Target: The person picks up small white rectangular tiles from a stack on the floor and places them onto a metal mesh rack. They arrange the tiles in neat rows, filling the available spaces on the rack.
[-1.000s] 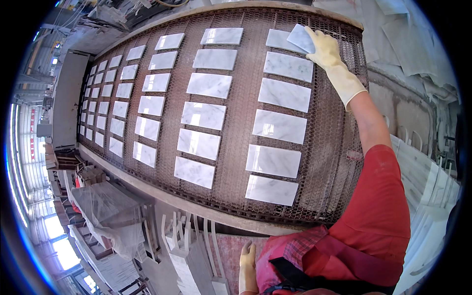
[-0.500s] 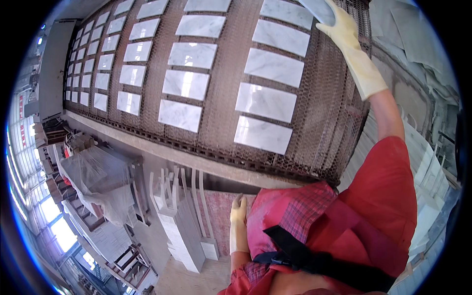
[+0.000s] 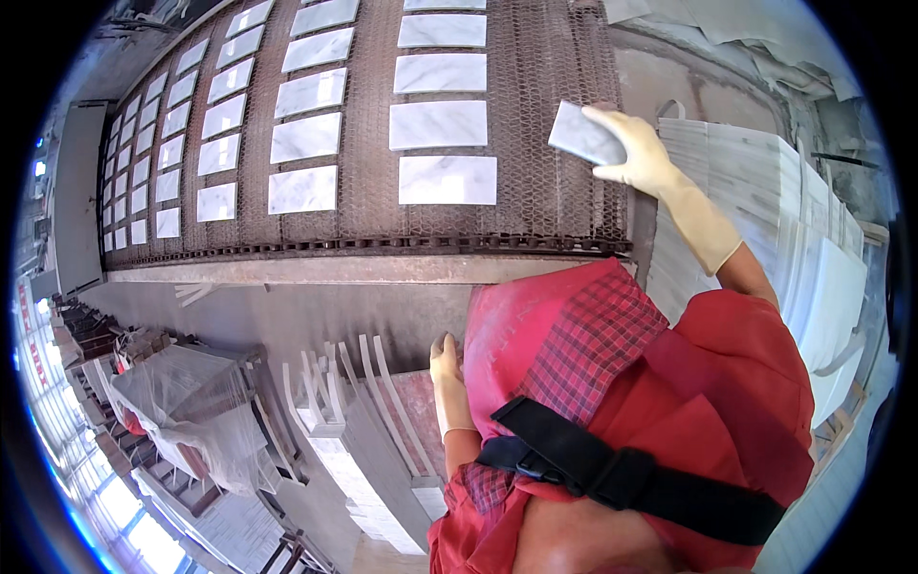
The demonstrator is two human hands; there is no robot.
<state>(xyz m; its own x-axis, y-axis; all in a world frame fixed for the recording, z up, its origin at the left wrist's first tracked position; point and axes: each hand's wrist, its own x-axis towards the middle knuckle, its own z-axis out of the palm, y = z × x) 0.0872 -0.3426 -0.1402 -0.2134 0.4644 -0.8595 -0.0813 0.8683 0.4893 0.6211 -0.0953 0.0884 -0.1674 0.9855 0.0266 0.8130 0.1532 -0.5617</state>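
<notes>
My right hand, in a cream rubber glove, grips the right end of a white, grey-veined marble tile. Thumb and fingers lie on opposite edges of the slightly tilted tile. Beneath it is the brown wire-mesh conveyor belt, near its right end. Rows of similar tiles cover the belt farther left. My left hand, also gloved, hangs low beside my red apron, short of the belt's near edge. Its fingers look loosely stretched, and no object shows in them.
A pale rail borders the belt's near side. Large stone slabs lean at the right. Lower left, stacked white stone strips stand near a plastic-wrapped pile. A grey housing spans the belt's far left end.
My right hand has come nearer and lower from the belt's far right side, carrying the tile. The view has turned and shifted, so the tile rows appear farther left. My left hand remains low.
</notes>
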